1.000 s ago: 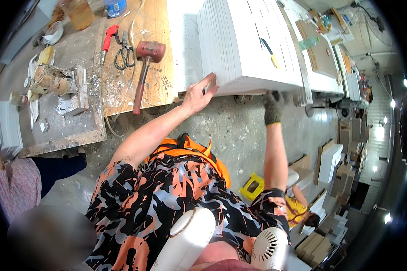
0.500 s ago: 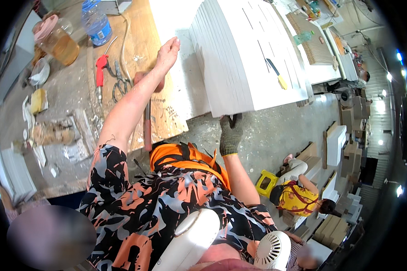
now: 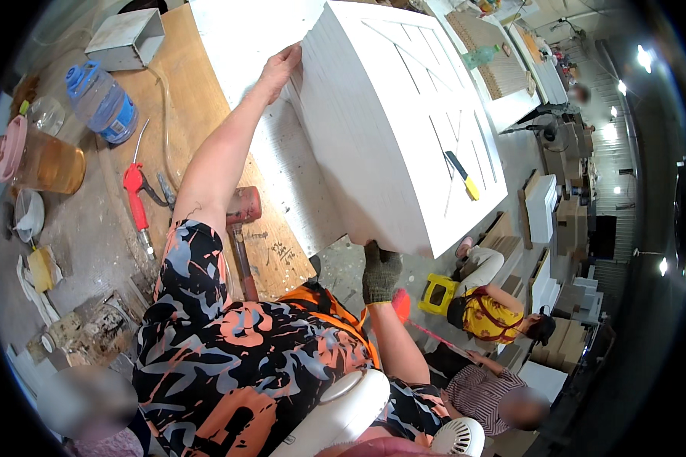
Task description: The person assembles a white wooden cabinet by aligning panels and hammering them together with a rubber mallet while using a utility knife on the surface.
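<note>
A large white panelled cabinet piece (image 3: 404,129) lies tilted over the wooden workbench (image 3: 198,99). My bare left hand (image 3: 280,65) grips its far upper corner, arm stretched out across the bench. My right hand (image 3: 379,273), in a dark work glove, holds the piece's near lower corner from below. A scraper with a yellow handle (image 3: 463,175) rests on the white top face.
A rubber mallet (image 3: 240,221), a red tool (image 3: 136,196), a blue water bottle (image 3: 101,103), an amber jug (image 3: 42,164) and a grey box (image 3: 126,38) sit on the bench. Two people (image 3: 495,312) crouch on the floor at right, beside a yellow stool (image 3: 438,293) and stacked white panels (image 3: 541,206).
The white piece has swung and lifted nearer the camera. My left hand moved farther along its edge to the far corner, and my gloved right hand stays under the near corner.
</note>
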Demonstrator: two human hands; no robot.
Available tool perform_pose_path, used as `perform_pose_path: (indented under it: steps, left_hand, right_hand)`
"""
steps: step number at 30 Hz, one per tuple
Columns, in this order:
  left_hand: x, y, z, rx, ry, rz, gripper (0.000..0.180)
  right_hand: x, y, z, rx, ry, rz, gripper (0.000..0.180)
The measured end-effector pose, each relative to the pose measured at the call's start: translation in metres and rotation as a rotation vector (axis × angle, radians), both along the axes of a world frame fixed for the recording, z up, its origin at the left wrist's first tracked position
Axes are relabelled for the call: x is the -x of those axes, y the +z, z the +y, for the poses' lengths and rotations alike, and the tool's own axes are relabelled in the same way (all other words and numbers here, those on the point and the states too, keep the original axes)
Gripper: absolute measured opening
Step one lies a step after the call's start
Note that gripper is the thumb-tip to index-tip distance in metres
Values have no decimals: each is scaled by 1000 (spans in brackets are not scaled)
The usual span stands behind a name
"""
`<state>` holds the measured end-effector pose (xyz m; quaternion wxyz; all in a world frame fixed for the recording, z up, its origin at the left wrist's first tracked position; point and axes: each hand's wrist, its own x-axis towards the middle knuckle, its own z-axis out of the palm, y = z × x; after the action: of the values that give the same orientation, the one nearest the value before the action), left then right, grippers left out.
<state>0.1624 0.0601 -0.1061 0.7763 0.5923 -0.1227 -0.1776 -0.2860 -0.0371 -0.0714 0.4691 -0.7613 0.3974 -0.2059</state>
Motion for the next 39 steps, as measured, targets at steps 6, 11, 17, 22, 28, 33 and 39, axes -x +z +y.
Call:
perform_pose_path:
  steps: [6,11,17,22,28,33,39]
  left_hand:
    - [-8,-7,1,148,-63,60,53]
    - [-6,-8,-3,240,-17,137,45]
    - [-4,-5,-9,273,30,131,34]
    - [-5,-5,-9,329,30,127,27]
    - [-12,-12,-13,242,62,41,28]
    - [-18,-2,1,-8,49,-46,34]
    - [-21,57,1,139,63,-113,61]
  right_hand:
    - [-3,10,-1,-65,2,129,27]
    - [-2,2,-4,-37,-3,65,27]
    - [-1,6,-1,-81,-32,46,28]
    - [-4,5,-1,-93,-33,-12,28]
    - [1,-7,-6,-99,-36,-27,26]
    - [-5,2,-9,-91,-7,67,27]
    - [-3,4,-7,-94,30,-77,37]
